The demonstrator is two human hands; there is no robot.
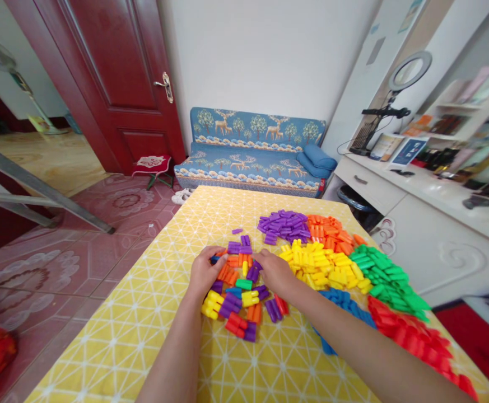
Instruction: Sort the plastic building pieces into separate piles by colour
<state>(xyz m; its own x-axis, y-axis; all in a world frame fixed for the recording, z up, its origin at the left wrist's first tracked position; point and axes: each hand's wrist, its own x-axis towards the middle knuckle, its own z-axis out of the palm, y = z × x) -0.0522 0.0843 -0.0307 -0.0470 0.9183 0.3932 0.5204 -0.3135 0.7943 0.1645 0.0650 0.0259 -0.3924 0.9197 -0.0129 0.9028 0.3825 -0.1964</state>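
My left hand point(204, 272) and my right hand point(274, 272) rest on a flat cluster of joined plastic blocks point(238, 296) in purple, orange, yellow, green, blue and red, on a yellow patterned tablecloth point(152, 313). The left hand's fingers curl over the cluster's upper left edge, pinching a blue block point(214, 259). The right hand's fingers are closed on a purple block point(254, 272) at the cluster's upper right. To the right lie sorted heaps: purple point(284, 225), orange point(330, 234), yellow point(322, 266), green point(385, 279), blue point(347, 305) and red point(416, 336).
A single purple block point(237, 230) lies alone above the cluster. Beyond the table stand a blue patterned sofa point(252, 151), a small red stool point(152, 167) and a dark red door point(113, 78). A white counter point(416, 207) with a ring light point(408, 73) runs along the right.
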